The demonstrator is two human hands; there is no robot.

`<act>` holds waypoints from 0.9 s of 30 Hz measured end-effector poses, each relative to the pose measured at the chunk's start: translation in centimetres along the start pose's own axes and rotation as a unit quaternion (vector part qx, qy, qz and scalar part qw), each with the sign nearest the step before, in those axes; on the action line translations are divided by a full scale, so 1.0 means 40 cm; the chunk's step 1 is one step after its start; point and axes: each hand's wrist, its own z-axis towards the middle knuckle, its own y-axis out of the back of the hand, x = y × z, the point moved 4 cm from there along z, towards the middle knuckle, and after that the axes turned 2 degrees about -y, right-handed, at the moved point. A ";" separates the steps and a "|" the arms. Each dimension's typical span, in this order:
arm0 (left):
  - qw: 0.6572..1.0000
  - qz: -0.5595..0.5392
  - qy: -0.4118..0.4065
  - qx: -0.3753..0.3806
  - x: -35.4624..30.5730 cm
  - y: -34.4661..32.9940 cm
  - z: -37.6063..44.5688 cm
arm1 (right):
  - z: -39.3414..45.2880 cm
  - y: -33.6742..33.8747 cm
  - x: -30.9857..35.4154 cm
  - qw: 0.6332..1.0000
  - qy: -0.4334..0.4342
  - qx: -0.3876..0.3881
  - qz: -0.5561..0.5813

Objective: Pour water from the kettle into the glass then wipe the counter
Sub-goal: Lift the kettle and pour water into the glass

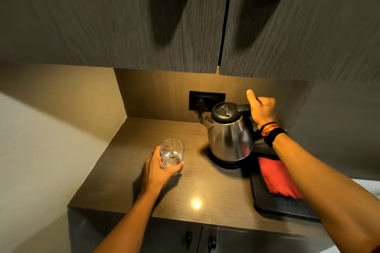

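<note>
A steel kettle (230,137) with a black lid stands upright on its black base at the back of the brown counter (216,187). My right hand (262,110) is wrapped around the kettle's black handle, thumb raised. A clear glass (172,153) stands on the counter to the left of the kettle, with some water in its bottom. My left hand (158,168) grips the glass from the near left side. A red cloth (277,176) lies folded on a black tray, partly hidden by my right forearm.
The black tray (273,203) sits at the counter's right front. A black wall socket (206,99) with a plug and cord is behind the kettle. Upper cabinets (185,16) hang low overhead; a wall closes the left side. Lower cabinet doors (201,238) are below.
</note>
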 end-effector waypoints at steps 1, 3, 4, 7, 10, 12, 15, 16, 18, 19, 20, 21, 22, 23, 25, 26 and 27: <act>1.000 0.002 0.001 0.002 -0.001 -0.004 -0.004 | -0.001 0.001 0.019 1.000 0.012 0.008 0.001; 1.000 0.001 0.004 0.007 -0.003 -0.013 -0.010 | -0.006 0.000 0.060 0.999 0.041 0.023 0.018; 1.000 0.000 0.005 0.009 -0.003 -0.017 -0.013 | -0.009 -0.001 0.080 0.997 0.059 0.029 0.025; 1.000 -0.008 0.004 0.011 -0.007 -0.026 -0.022 | -0.021 0.000 0.138 0.993 0.113 0.028 -0.028; 1.000 -0.016 0.005 0.009 -0.011 -0.035 -0.029 | -0.038 0.001 0.185 0.984 0.139 0.036 -0.101; 1.000 -0.015 0.008 0.006 -0.013 -0.038 -0.031 | -0.049 -0.006 0.209 0.980 0.153 0.051 -0.120; 1.000 -0.007 0.009 0.012 -0.018 -0.044 -0.032 | -0.064 -0.019 0.234 0.972 0.180 0.065 -0.134; 1.000 -0.007 0.010 0.014 -0.018 -0.045 -0.033 | -0.070 -0.025 0.240 0.970 0.187 0.069 -0.140; 1.000 -0.009 0.013 0.017 -0.016 -0.045 -0.033 | -0.081 -0.036 0.249 0.967 0.196 0.076 -0.147; 1.000 -0.009 0.013 0.020 -0.016 -0.046 -0.033 | -0.086 -0.040 0.253 0.965 0.200 0.079 -0.148; 1.000 -0.009 0.014 0.024 -0.016 -0.046 -0.032 | -0.092 -0.044 0.255 0.964 0.204 0.083 -0.149; 1.000 -0.010 0.015 0.026 -0.016 -0.045 -0.032 | -0.097 -0.049 0.257 0.963 0.208 0.087 -0.151; 0.999 -0.010 0.015 0.028 -0.017 -0.045 -0.031 | -0.102 -0.052 0.259 0.962 0.211 0.090 -0.152; 0.999 -0.012 0.016 0.029 -0.017 -0.045 -0.032 | -0.107 -0.056 0.260 0.961 0.214 0.094 -0.151; 0.999 -0.016 0.018 0.029 -0.018 -0.044 -0.033 | -0.114 -0.065 0.268 0.958 0.223 0.101 -0.152; 0.999 -0.018 0.019 0.028 -0.017 -0.043 -0.034 | -0.118 -0.070 0.274 0.954 0.231 0.105 -0.158; 0.999 -0.018 0.019 0.028 -0.017 -0.042 -0.034 | -0.120 -0.075 0.280 0.950 0.239 0.108 -0.168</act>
